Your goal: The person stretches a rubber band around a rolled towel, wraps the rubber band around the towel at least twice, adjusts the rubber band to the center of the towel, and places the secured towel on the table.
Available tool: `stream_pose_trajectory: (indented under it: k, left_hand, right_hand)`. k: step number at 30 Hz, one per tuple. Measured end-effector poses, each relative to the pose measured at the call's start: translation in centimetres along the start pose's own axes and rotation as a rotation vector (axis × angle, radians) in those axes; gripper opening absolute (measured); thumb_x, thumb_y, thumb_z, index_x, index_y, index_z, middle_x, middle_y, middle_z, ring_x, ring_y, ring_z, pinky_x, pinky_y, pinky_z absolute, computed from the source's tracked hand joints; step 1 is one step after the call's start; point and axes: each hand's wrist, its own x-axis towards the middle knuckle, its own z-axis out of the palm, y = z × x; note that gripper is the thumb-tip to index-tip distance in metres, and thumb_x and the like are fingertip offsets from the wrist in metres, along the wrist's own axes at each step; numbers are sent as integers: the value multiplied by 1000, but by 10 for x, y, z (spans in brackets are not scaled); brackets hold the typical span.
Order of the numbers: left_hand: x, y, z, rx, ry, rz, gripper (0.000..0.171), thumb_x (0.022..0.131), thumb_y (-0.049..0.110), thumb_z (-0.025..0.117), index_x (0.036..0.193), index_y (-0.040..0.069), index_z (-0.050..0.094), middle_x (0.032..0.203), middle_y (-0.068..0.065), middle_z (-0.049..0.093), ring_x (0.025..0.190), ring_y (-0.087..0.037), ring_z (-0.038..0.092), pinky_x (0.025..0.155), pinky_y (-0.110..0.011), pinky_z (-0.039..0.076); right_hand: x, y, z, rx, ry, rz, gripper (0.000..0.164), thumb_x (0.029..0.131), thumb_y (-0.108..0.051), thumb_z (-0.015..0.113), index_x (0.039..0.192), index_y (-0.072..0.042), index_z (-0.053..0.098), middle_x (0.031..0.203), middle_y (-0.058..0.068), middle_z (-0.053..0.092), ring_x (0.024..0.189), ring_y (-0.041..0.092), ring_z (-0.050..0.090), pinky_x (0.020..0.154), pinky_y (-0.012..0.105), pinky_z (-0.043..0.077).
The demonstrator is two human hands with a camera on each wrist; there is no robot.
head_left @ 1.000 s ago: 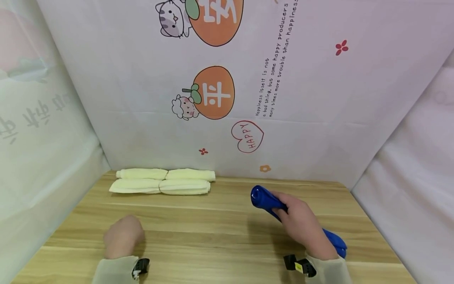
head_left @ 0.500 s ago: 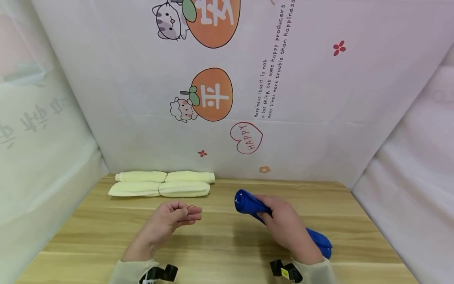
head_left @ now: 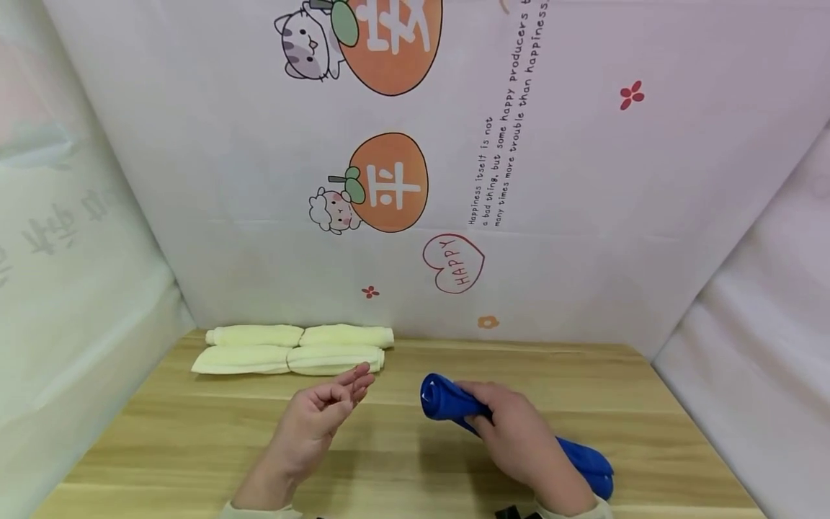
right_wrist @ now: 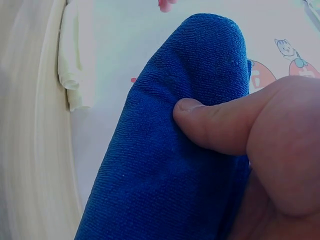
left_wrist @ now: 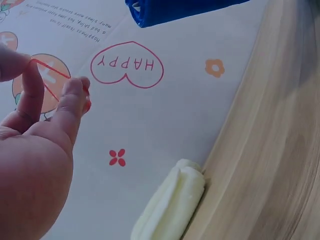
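Observation:
My right hand [head_left: 519, 436] grips a rolled blue towel [head_left: 449, 401] near its upper end, thumb pressed across the cloth; the roll slants down toward the right. In the left wrist view, a thin red rubber band [left_wrist: 52, 69] stretches from the pinch of thumb and forefinger to the other fingertips of my left hand [left_wrist: 37, 145]. That hand is left of the blue roll, apart from it. Behind it lie two pale yellow rolled towels [head_left: 249, 336], side by side, each cinched at the middle by a band.
A wood-grain tabletop [head_left: 389, 468] lies beneath both hands. A white printed sheet [head_left: 558, 281] rises at its far edge, and white sheets [head_left: 765, 310] hang at both sides. The yellow rolls lie at the back left, near the rear sheet.
My left hand has come up from the lower left toward the towel, its fingers spreading with the band. My right hand has carried the blue towel left.

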Motion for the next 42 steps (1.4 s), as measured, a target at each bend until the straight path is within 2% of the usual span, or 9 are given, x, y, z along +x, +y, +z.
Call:
stream_pose_trajectory:
  k: [4, 8, 16, 22, 28, 30, 33, 37, 42]
  left_hand:
    - [-3, -3, 6, 94, 90, -8, 16, 93, -9, 59, 79, -14, 53, 146, -28, 42, 127, -32, 53, 103, -37, 42]
    - [-2, -7, 8, 113, 112, -31, 15, 92, -8, 63, 79, -14, 57, 146, -21, 45, 124, -30, 55, 101, -36, 43]
    - [4, -15, 10, -89, -43, 31, 16, 96, -14, 53, 82, -10, 56, 158, -28, 20, 137, -41, 37, 105, -45, 37]
    - [3, -14, 17, -98, -70, -27, 19, 99, -9, 51, 83, -5, 59, 164, -10, 16, 131, -44, 45, 96, -48, 48]
    - [0, -12, 21, -210, -177, 12, 26, 103, -8, 44, 85, -1, 61, 166, -3, 7, 128, -44, 49, 85, -40, 56]
    - [-2, -10, 22, -208, -178, 2, 23, 103, -7, 45, 90, -3, 63, 166, -2, 7, 125, -43, 51, 81, -39, 57]
    - [-1, -7, 25, -89, -90, -72, 14, 101, 1, 56, 101, -9, 66, 164, 5, 18, 120, -40, 57, 77, -43, 58]
    - [1, -3, 31, 133, 53, -169, 24, 93, 7, 71, 110, -9, 67, 157, 6, 35, 110, -35, 64, 75, -46, 58]
    - [-2, 2, 36, 266, 91, -182, 45, 88, 5, 76, 130, -4, 62, 155, -7, 38, 108, -30, 65, 77, -40, 58]
  right_hand:
    - [0, 1, 2, 2, 9, -32, 43, 91, -5, 72, 130, -23, 66, 115, -6, 67, 105, 15, 63, 86, 42, 54]
    - [3, 4, 4, 0, 8, -57, 43, 91, -4, 72, 130, -21, 66, 115, -5, 67, 106, 15, 64, 87, 41, 54]
    - [8, 5, 3, -1, -8, -58, 41, 91, -5, 72, 129, -20, 67, 115, -5, 67, 105, 15, 63, 87, 41, 53]
    - [6, 1, 0, -9, -1, -58, 41, 91, -5, 72, 129, -20, 67, 111, -6, 68, 101, 14, 64, 84, 40, 54]
    - [3, -5, -1, 9, 15, -87, 41, 91, -4, 72, 128, -21, 68, 109, -7, 68, 99, 13, 64, 84, 41, 54]
    - [2, -7, -1, 16, 14, -82, 41, 91, -4, 73, 127, -21, 69, 109, -8, 68, 99, 13, 64, 84, 41, 54]
    - [2, -10, -1, 14, 16, -77, 41, 91, -4, 73, 127, -22, 69, 109, -8, 68, 100, 13, 64, 85, 41, 54]
    - [3, -11, 0, 13, 18, -84, 41, 91, -4, 73, 128, -21, 68, 112, -6, 68, 101, 13, 64, 85, 41, 54]
    - [0, -12, -1, 5, 30, -81, 41, 90, -4, 74, 127, -21, 69, 112, -6, 68, 101, 14, 64, 86, 41, 54]
